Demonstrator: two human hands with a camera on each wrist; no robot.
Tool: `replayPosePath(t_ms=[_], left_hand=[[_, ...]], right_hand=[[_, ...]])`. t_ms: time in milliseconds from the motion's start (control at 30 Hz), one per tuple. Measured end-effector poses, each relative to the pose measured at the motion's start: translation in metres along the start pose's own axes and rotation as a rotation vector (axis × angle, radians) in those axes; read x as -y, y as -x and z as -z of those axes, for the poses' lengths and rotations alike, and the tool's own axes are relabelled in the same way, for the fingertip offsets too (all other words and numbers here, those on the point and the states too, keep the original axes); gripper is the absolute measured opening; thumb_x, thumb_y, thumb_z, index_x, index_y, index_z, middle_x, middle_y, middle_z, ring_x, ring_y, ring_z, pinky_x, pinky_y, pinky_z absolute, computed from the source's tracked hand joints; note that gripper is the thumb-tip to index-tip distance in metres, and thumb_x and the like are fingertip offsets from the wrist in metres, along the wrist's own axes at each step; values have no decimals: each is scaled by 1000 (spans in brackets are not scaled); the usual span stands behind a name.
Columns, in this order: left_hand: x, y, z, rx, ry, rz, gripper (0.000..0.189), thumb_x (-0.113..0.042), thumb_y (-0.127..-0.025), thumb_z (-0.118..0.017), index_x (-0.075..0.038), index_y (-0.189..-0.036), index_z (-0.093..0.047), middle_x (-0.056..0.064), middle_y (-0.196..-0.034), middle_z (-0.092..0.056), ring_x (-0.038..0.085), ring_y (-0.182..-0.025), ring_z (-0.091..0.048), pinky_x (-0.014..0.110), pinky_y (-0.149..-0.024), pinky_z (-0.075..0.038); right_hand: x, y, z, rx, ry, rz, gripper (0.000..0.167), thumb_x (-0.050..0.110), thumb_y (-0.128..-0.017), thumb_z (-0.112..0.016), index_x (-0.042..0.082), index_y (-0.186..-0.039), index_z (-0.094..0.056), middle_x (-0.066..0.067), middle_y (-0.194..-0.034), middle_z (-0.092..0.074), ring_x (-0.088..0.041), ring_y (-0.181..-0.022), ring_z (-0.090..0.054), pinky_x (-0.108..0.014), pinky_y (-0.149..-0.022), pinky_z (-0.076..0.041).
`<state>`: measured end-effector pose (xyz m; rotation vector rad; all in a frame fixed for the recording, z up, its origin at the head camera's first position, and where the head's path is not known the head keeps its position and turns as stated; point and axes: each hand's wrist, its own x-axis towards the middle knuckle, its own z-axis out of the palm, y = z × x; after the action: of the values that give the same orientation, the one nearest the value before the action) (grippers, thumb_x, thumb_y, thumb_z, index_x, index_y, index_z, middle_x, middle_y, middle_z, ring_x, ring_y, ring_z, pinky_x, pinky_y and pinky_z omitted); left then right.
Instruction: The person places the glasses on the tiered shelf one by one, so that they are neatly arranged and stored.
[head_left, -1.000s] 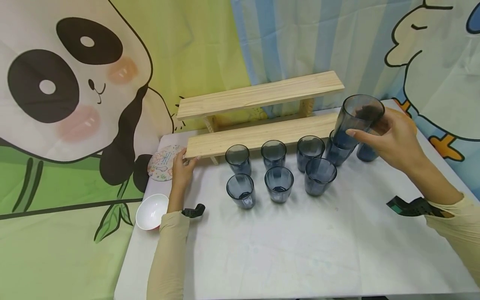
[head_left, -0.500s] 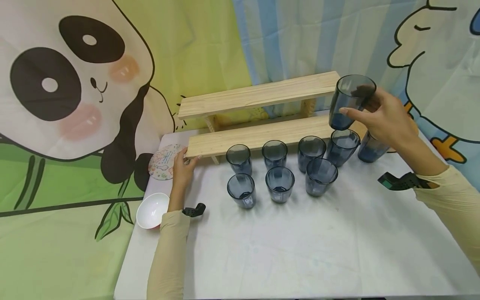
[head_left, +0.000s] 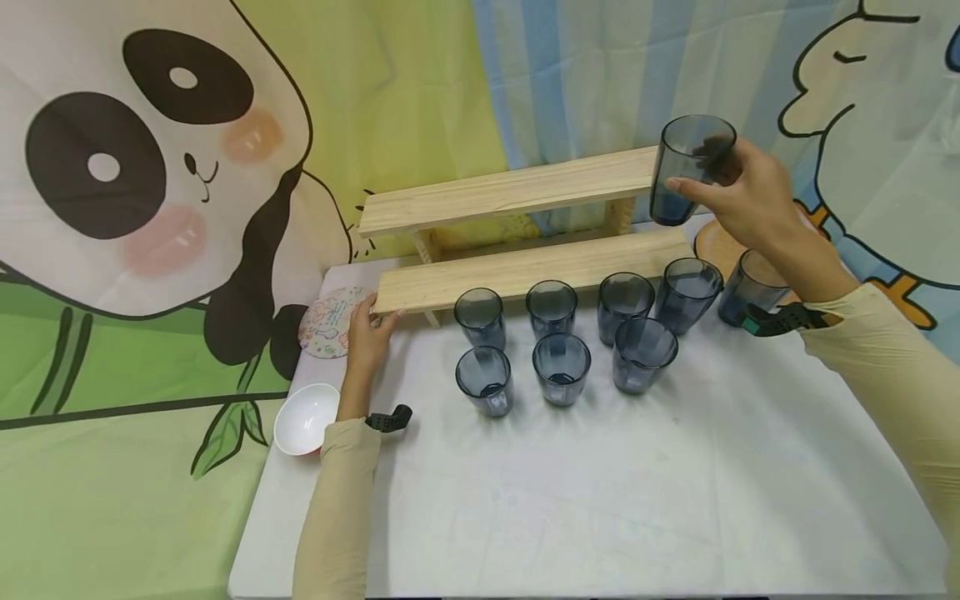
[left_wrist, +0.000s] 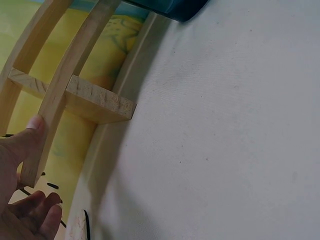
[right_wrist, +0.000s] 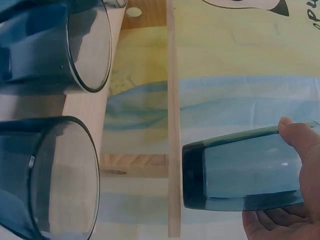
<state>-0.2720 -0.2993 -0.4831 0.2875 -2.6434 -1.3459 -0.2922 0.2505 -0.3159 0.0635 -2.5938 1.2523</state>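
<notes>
1. The right hand [head_left: 750, 196] grips a dark blue glass [head_left: 686, 167], fingers curled round its side, holding it in the air at the right end of the wooden rack's upper shelf [head_left: 517, 190].
2. The left hand [head_left: 365, 337] rests at the left end of the lower shelf [head_left: 525, 268], thumb against the wood, fingers relaxed.
3. Eight more blue glasses [head_left: 558, 367] stand on the white surface [head_left: 600, 500].
4. A white bowl [head_left: 303, 419] sits near the left sleeve.

Worktop [head_left: 570, 500] draped in white cloth, filling the lower middle of the frame. On it: two-tier wooden shelf [head_left: 517, 271] at the back, eight blue-tinted glasses [head_left: 561, 367] in front of it, white bowl [head_left: 303, 419] at lower left, patterned round coaster [head_left: 326, 322] just above the bowl.
</notes>
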Motion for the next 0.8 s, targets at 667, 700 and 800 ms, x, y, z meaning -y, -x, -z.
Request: replayPosePath(t_ms=[667,700,800], left_hand=[[-3,1,1,-7,-12,0,77,-37,-101,-74,-7,-162,-38,22,-161,-39,43,-146,-46,49,-120,-45],[-3,1,1,-7,-13,-2,76,-36,-101,-74,-6,-162,-39,22,-161,-39,43,-146,-46,49,-120,-45],[-3,2,1,-4,-15,-9,76,-34,-101,-73,-5,-162,-38,22,-161,-39,43,-146,-46,50,-120,-45]], right_hand=[[5,-58,-5,-55,-29,7,36,52,-94,-76,27,-104,-52,9,-95,-49,-10,-84,-44,-30,-73,-37],[5,-60,-5,-54,-26,-3,37,53,-94,-76,26,-104,-52,9,-95,-48,-10,-84,-43,-31,-73,-37],[5,-66,-5,-53,-23,-31,39,54,-93,-75,26,-102,-50,8,-95,-47,-10,-84,-43,-32,-73,-36]])
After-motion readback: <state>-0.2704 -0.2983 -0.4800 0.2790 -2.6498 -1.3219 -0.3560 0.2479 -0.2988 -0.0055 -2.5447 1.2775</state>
